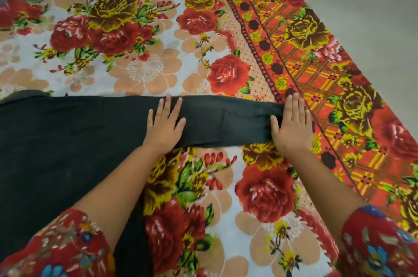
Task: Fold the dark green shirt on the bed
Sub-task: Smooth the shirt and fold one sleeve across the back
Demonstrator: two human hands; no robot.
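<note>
The dark green shirt (67,140) lies spread flat on the bed, filling the left half of the view. One sleeve (226,120) stretches out to the right. My left hand (165,125) presses flat on the sleeve near where it joins the body, fingers straight and spread. My right hand (291,127) lies flat on the sleeve's cuff end, fingers straight and pointing away from me. Neither hand grips the cloth.
The bed is covered by a floral sheet (147,50) with red and yellow roses and an orange checked border (316,77) on the right. Beyond the border lies pale floor (373,16). A wall runs along the far edge.
</note>
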